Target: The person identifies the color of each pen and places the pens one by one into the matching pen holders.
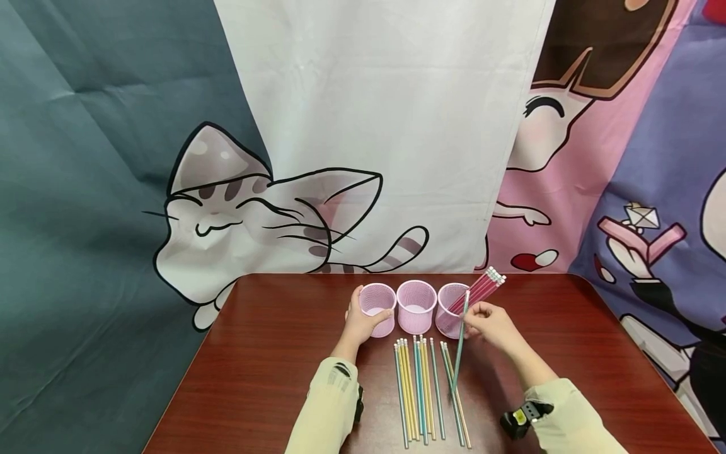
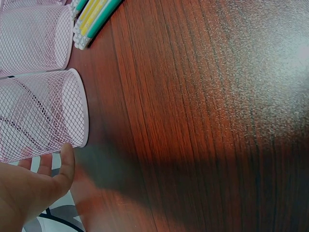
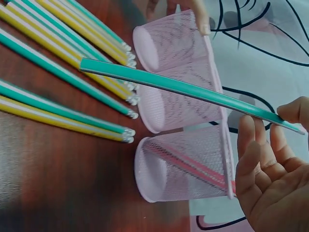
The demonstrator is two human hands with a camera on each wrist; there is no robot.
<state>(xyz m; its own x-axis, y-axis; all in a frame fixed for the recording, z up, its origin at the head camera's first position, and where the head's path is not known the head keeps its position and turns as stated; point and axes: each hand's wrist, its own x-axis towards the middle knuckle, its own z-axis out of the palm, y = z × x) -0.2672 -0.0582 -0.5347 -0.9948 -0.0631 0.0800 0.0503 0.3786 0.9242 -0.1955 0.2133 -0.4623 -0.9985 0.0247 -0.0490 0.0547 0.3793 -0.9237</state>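
Observation:
My left hand (image 1: 360,323) grips the leftmost of three pink mesh pen cups (image 1: 379,291), its thumb across the near side and fingers around the left side. In the left wrist view, fingertips touch that cup's mesh wall (image 2: 34,111). My right hand (image 1: 492,325) pinches a green pencil (image 3: 169,84) near its upper end; the pencil slants downward above the table, in front of the right cup (image 1: 448,326). Several red pencils (image 1: 482,287) lean in the right cup, white eraser ends up. Between the cups, the middle one (image 1: 416,312) holds no pencils.
Green and yellow pencils (image 1: 421,391) lie in loose groups on the brown wooden table (image 1: 272,378), eraser ends toward the cups. A green and a yellow pencil (image 3: 63,118) lie apart at the right. Behind the table hangs a printed cloth (image 1: 391,126) with cartoon figures.

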